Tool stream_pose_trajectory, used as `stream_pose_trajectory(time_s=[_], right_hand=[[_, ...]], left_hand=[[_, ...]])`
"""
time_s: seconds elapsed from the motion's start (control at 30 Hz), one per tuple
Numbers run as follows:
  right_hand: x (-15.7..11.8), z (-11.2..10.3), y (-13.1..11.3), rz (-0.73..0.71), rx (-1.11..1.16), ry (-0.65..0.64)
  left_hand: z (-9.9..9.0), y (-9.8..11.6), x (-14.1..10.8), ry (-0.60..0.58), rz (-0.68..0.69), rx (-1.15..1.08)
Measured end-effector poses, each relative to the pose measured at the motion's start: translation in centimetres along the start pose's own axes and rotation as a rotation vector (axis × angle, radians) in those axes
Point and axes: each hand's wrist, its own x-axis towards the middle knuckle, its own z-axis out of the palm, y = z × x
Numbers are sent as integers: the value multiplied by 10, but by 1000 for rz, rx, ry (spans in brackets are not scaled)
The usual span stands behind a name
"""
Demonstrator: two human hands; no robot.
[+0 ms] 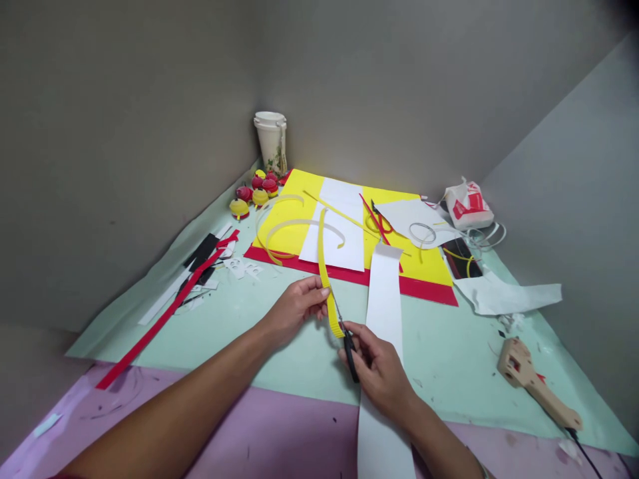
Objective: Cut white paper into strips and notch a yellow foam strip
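My left hand pinches a long yellow corrugated paper strip near its lower end. My right hand grips small black-handled scissors, whose blades meet the strip's lower end just below my left fingers. The strip runs up and away over the yellow sheet. A long white paper strip lies under my right hand, running toward me.
Yellow, red and white sheets lie at the back, with loose curled strips. A paper cup and small red-yellow balls sit in the corner. A long red strip lies left. A glue gun rests right, near a crumpled packet.
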Motion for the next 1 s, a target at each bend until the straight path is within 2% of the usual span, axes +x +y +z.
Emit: stream_pose_trajectory(time_s=[0.4, 0.8, 1.0], right_hand=[[0, 1, -5, -15, -114, 38], [0, 1, 8, -84, -117, 45], [0, 1, 10, -70, -103, 53]], left_hand=[[2, -1, -1, -61, -18, 13], [2, -2, 0, -60, -25, -8], [3, -2, -1, -47, -25, -13]])
